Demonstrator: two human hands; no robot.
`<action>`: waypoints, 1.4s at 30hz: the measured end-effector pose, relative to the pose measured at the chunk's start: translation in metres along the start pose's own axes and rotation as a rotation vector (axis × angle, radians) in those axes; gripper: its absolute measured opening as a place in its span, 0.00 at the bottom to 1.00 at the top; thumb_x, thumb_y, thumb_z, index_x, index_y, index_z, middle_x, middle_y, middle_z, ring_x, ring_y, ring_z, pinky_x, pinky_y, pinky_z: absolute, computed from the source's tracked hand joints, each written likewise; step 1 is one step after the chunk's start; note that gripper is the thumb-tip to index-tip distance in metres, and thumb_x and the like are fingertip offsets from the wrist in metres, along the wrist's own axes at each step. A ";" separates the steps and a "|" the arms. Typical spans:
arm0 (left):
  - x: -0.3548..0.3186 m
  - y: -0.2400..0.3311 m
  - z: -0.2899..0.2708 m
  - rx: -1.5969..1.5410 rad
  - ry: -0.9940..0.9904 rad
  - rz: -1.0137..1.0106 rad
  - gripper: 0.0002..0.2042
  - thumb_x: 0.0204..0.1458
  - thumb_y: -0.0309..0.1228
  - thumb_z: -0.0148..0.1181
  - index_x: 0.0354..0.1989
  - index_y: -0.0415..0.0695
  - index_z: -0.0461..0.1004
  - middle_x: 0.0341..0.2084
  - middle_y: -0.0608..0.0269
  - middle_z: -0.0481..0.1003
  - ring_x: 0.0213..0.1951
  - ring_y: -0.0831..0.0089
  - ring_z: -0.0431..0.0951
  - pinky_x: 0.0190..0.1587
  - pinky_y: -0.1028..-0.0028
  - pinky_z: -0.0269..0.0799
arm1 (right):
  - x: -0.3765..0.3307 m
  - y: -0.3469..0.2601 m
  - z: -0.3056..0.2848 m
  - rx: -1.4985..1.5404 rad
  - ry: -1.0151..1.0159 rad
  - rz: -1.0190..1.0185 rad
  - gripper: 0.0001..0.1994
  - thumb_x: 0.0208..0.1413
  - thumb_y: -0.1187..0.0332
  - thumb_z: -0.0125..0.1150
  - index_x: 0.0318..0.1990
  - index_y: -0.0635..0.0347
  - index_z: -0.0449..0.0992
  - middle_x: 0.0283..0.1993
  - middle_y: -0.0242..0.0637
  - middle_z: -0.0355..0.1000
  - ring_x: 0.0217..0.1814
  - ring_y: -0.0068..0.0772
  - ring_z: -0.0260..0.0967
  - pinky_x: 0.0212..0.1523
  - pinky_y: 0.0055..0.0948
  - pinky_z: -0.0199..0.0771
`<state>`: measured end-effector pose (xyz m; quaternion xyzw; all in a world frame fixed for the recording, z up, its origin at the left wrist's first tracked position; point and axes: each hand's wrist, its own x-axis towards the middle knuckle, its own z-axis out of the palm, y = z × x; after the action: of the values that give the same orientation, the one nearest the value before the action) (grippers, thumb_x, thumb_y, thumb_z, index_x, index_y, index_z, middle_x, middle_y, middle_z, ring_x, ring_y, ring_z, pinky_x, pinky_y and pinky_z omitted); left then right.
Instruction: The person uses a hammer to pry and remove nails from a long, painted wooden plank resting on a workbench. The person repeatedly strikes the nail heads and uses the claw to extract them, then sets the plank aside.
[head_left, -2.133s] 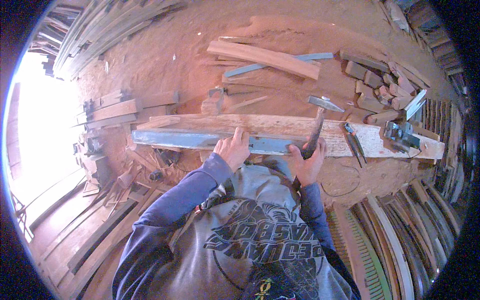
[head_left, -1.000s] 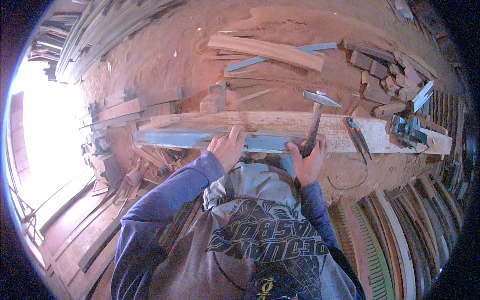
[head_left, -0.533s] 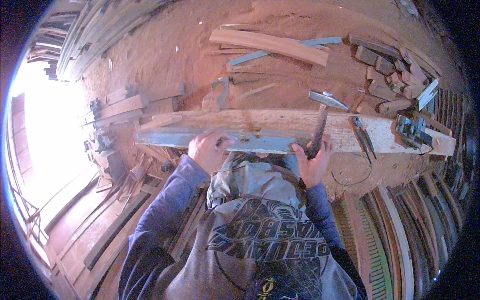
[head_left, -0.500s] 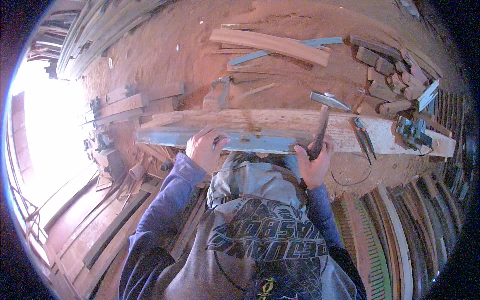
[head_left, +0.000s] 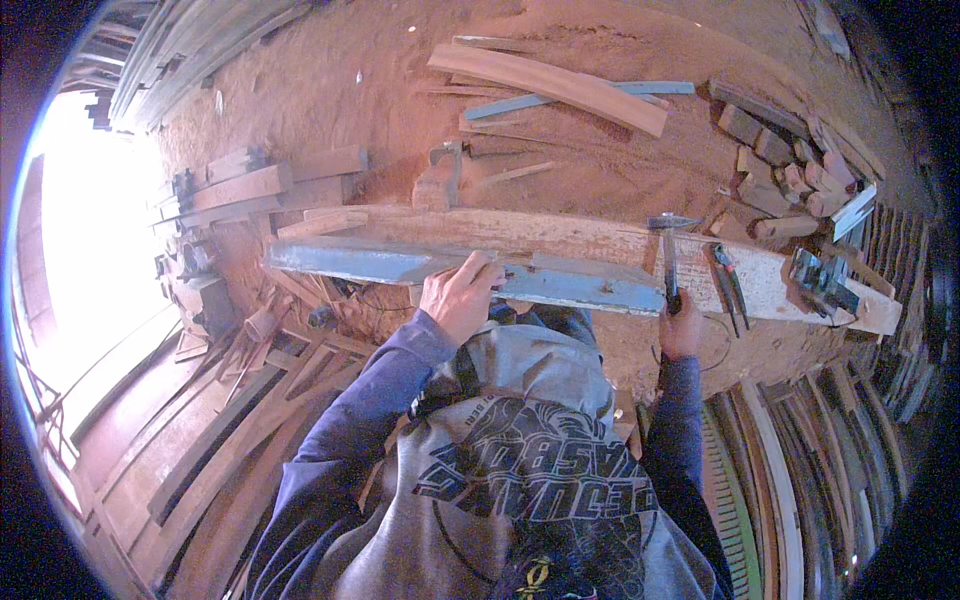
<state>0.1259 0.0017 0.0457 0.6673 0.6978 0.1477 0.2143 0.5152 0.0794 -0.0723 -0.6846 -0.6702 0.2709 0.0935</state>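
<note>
In front of me a long wooden plank with a blue painted edge (head_left: 385, 266) lies slightly slanted along a wide pale board (head_left: 580, 230). My left hand (head_left: 460, 298) is closed on the plank near its middle, fingers curled over its near side; the fingertips are partly hidden. At the plank's right end, my right hand (head_left: 682, 330) grips the handle of a hammer (head_left: 670, 250), whose metal head points away from me, above the pale board. Just right of the hammer, pincers with dark handles (head_left: 730, 288) rest on that board.
A dark metal tool (head_left: 825, 282) sits on the pale board's right end. Wood offcuts (head_left: 765, 180) are piled at the far right. Loose boards (head_left: 560, 88) lie on the reddish ground beyond, and stacked timbers (head_left: 800, 470) stand near right. A wooden block (head_left: 436, 185) stands behind the board.
The blue-edged plank has shifted right and tilts more. My left hand has moved right along with it. My right hand and the hammer have also moved right, the hammer now pointing straighter away.
</note>
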 end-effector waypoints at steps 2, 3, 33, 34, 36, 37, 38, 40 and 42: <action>-0.001 -0.005 -0.003 0.042 -0.023 -0.058 0.12 0.47 0.23 0.58 0.41 0.50 0.75 0.36 0.61 0.74 0.36 0.56 0.80 0.34 0.59 0.76 | -0.003 0.011 0.015 -0.022 0.022 -0.006 0.17 0.56 0.56 0.66 0.47 0.56 0.77 0.32 0.44 0.77 0.32 0.47 0.76 0.35 0.44 0.76; -0.001 -0.009 -0.007 0.067 -0.024 -0.119 0.12 0.48 0.24 0.57 0.42 0.49 0.74 0.36 0.61 0.73 0.37 0.55 0.80 0.35 0.58 0.76 | -0.003 0.015 0.022 0.002 0.025 0.009 0.18 0.55 0.56 0.67 0.48 0.55 0.76 0.35 0.46 0.77 0.33 0.49 0.76 0.36 0.46 0.77; -0.008 -0.116 -0.036 0.345 -0.195 0.271 0.25 0.39 0.40 0.68 0.46 0.42 0.72 0.50 0.51 0.74 0.57 0.52 0.71 0.59 0.57 0.67 | -0.059 0.056 -0.097 0.666 0.182 0.449 0.13 0.65 0.61 0.53 0.51 0.59 0.69 0.36 0.35 0.74 0.33 0.25 0.72 0.29 0.27 0.73; -0.015 -0.113 -0.034 0.341 -0.174 0.255 0.24 0.39 0.39 0.68 0.46 0.42 0.72 0.50 0.51 0.74 0.57 0.52 0.71 0.59 0.57 0.68 | -0.080 0.032 -0.109 0.763 0.150 0.473 0.10 0.64 0.64 0.54 0.47 0.57 0.69 0.37 0.36 0.74 0.33 0.26 0.73 0.30 0.27 0.73; -0.028 -0.108 -0.031 0.389 -0.139 0.273 0.22 0.38 0.36 0.66 0.43 0.42 0.72 0.47 0.53 0.74 0.56 0.54 0.71 0.57 0.58 0.69 | -0.116 -0.019 -0.123 0.994 0.067 0.505 0.06 0.59 0.70 0.54 0.43 0.56 0.69 0.40 0.39 0.74 0.34 0.29 0.73 0.32 0.28 0.75; -0.034 -0.107 -0.030 0.416 -0.099 0.293 0.21 0.38 0.35 0.66 0.42 0.42 0.72 0.46 0.53 0.74 0.55 0.54 0.71 0.56 0.59 0.69 | -0.135 -0.047 -0.124 1.125 0.017 0.515 0.07 0.56 0.73 0.53 0.42 0.56 0.68 0.40 0.41 0.73 0.35 0.32 0.74 0.33 0.30 0.76; -0.038 -0.105 -0.029 0.398 -0.107 0.288 0.20 0.38 0.35 0.65 0.41 0.42 0.72 0.45 0.54 0.74 0.54 0.55 0.71 0.54 0.60 0.70 | -0.152 -0.074 -0.121 1.294 -0.062 0.484 0.08 0.53 0.76 0.52 0.41 0.56 0.68 0.41 0.43 0.73 0.36 0.34 0.74 0.35 0.31 0.77; -0.045 -0.104 -0.027 0.368 -0.086 0.302 0.19 0.37 0.34 0.65 0.39 0.43 0.71 0.42 0.56 0.73 0.51 0.57 0.71 0.51 0.62 0.71 | -0.175 -0.121 -0.111 1.379 -0.209 0.571 0.13 0.45 0.79 0.48 0.40 0.56 0.67 0.44 0.51 0.73 0.39 0.43 0.74 0.41 0.39 0.78; -0.049 -0.103 -0.026 0.384 -0.020 0.346 0.16 0.39 0.33 0.63 0.38 0.44 0.70 0.39 0.58 0.72 0.48 0.59 0.72 0.48 0.63 0.71 | -0.192 -0.162 -0.093 1.542 -0.331 0.652 0.19 0.46 0.81 0.46 0.49 0.61 0.68 0.50 0.55 0.74 0.46 0.51 0.77 0.46 0.45 0.80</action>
<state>0.0246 -0.0523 0.0221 0.8067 0.5863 0.0405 0.0620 0.4297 -0.0711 0.1320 -0.5399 -0.0728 0.7613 0.3515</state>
